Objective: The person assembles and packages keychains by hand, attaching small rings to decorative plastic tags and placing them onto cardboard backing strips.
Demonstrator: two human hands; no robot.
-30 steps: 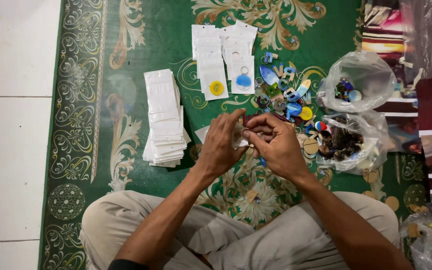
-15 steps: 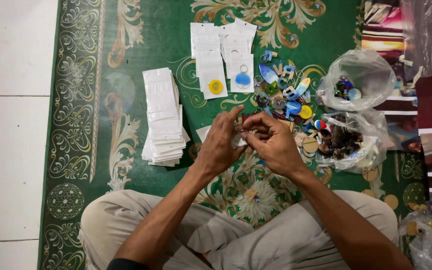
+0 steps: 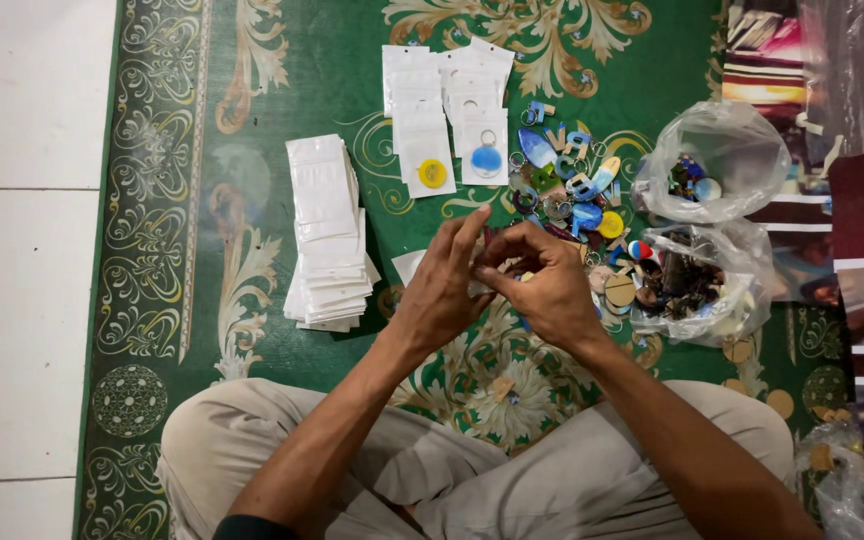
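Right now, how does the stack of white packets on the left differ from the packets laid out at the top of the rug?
The stack of white packets is piled thick and looks empty; the laid-out packets are spread in overlapping rows. Two of the laid-out ones show a yellow disc and a blue disc. Both groups are small white packets on the green rug.

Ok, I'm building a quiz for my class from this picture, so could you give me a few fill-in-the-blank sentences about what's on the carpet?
1. The carpet is mainly ____ in colour.
2. The tall stack of white packets lies on the person's ____ side.
3. Two clear plastic ____ of small pieces sit on the person's right.
4. The left hand and right hand meet above the person's crossed ____.

Missing words: green; left; bags; legs
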